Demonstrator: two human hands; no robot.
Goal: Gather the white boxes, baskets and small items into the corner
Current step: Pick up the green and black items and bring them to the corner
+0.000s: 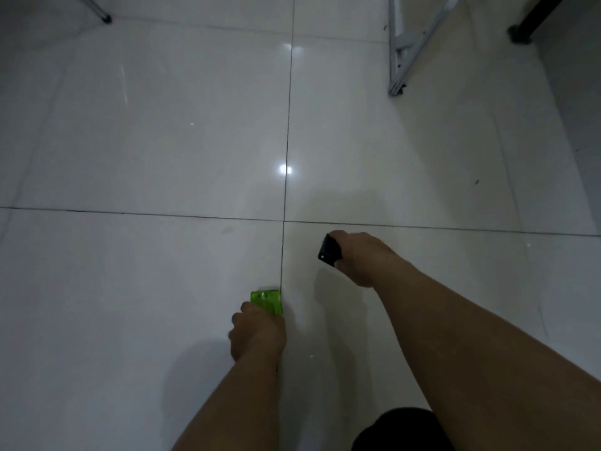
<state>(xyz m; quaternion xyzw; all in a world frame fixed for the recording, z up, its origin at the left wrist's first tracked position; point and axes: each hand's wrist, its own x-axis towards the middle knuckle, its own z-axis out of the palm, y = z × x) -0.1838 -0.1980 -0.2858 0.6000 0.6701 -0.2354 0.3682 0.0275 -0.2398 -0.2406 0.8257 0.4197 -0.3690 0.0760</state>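
Tiles [146, 125], glossy white, floor the room; left hand [257, 333] grips a green item [266, 301], right hand [361, 258] a black item [330, 253].

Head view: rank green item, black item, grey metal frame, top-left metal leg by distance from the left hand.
1. green item, in left hand
2. black item, in right hand
3. grey metal frame, upper right
4. metal leg, top left

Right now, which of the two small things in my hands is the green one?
The green item in your left hand, right beside the tile seam. The black item in your right hand is held farther forward.
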